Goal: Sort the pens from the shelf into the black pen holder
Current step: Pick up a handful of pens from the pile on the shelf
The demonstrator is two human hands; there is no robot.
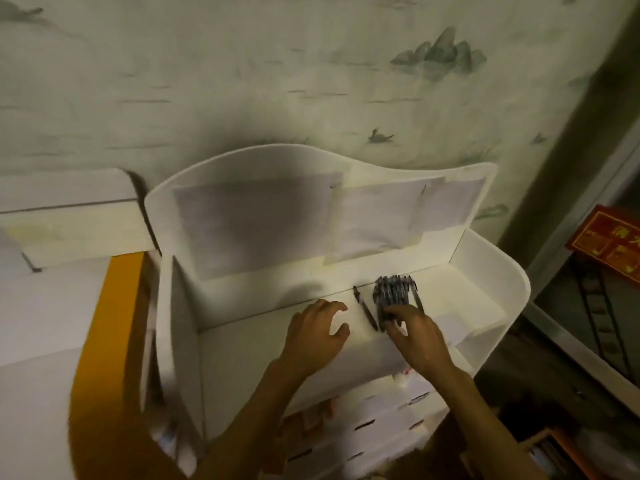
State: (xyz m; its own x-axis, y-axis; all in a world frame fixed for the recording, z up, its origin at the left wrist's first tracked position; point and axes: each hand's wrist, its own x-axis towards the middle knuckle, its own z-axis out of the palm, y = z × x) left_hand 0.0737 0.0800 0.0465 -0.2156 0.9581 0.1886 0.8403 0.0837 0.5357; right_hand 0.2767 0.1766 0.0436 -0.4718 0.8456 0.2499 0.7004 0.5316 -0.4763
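1. Two bare forearms reach up from the bottom edge toward the white curved-back shelf, which serves as the landmark.
2. On the shelf floor, the left hand hovers with fingers curled and spread, thumb apart from them, holding nothing.
3. Just right of it, the right hand lies over the near ends of a bundle of dark pens; its fingers curl down onto them, but whether they are clasped or merely touched cannot be told.
4. That bundle lies toward the shelf's right half, near the back wall; the pens are packed too tightly and blurred to count.
5. One single dark pen lies apart, just left of the bundle, between the two hands.
6. Two pale paper sheets are stuck on the shelf's back panel; no writing on them is legible.
7. Right of the shelf, a red sign with yellow characters shows; its characters are too blurred to read.
8. Open shelf floor lies left of the hands up to an upright white divider; the right side wall curves round close beyond the bundle.
9. Below the shelf's front edge sit stacked white boxes, number unclear.
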